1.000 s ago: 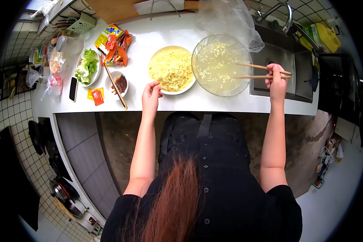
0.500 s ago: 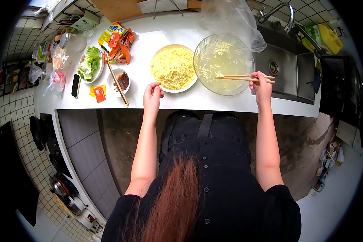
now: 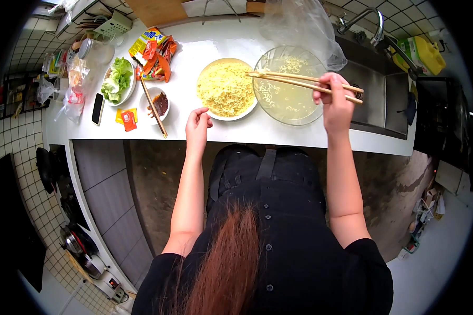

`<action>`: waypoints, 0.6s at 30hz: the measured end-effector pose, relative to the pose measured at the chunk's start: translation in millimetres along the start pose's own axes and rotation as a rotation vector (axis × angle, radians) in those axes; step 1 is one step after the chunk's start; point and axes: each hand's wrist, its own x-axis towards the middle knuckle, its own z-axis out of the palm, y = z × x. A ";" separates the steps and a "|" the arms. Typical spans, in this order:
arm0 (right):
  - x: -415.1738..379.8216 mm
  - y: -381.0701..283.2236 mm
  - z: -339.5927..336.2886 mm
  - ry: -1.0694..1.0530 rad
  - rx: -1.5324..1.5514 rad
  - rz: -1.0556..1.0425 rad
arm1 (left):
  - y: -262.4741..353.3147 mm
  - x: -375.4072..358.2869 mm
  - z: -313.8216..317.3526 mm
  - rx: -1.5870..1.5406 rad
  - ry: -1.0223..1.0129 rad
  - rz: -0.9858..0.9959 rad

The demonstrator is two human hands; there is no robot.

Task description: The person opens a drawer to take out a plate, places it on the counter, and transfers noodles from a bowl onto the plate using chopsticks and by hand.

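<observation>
My right hand point(image 3: 335, 102) is closed on a pair of wooden chopsticks point(image 3: 299, 80), held across a clear glass bowl point(image 3: 272, 107) of cloudy water with loose noodle strands. Their tips, with a few strands at them, reach the right edge of a heap of yellow noodles point(image 3: 223, 86) on a round plate point(image 3: 231, 118). At the plate's lower left rim, my left hand point(image 3: 197, 126) is curled, its fingertips right at the edge. The bowl stands close against the plate's right side.
Left of the plate are a small bowl of dark sauce point(image 3: 160, 105) with chopsticks across it, lettuce point(image 3: 118, 79), orange noodle wrappers point(image 3: 155, 58), sachets point(image 3: 129, 121) and a phone point(image 3: 97, 109). A plastic bag point(image 3: 305, 31) lies behind the glass bowl; the sink point(image 3: 394, 105) is at right.
My right hand has moved slightly left and the chopstick tips have gone from inside the glass bowl up and left to the noodle heap. My left hand stays at the plate.
</observation>
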 end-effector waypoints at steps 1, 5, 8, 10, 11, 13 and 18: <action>-1.4 -1.9 15.2 -0.041 -0.046 -0.060 | -0.2 -0.1 -0.2 -0.003 0.001 -0.001; -4.6 16.5 66.3 -0.325 -0.474 -0.347 | -1.7 -0.3 -0.7 -0.001 0.000 -0.010; -5.3 14.6 72.6 -0.393 -0.582 -0.375 | -1.6 1.6 2.9 -0.037 -0.010 -0.041; -5.0 4.7 67.3 -0.370 -0.575 -0.264 | -1.5 2.2 2.3 -0.043 -0.020 -0.038; -3.2 3.8 57.5 -0.319 -0.545 -0.245 | -2.1 3.4 3.2 -0.048 -0.028 -0.035; 0.7 -1.5 33.2 -0.226 -0.412 -0.149 | -5.5 6.5 3.2 -0.052 -0.022 -0.053; 11.0 9.2 -55.2 0.233 -0.359 -0.115 | -10.0 9.1 1.3 -0.063 -0.014 -0.054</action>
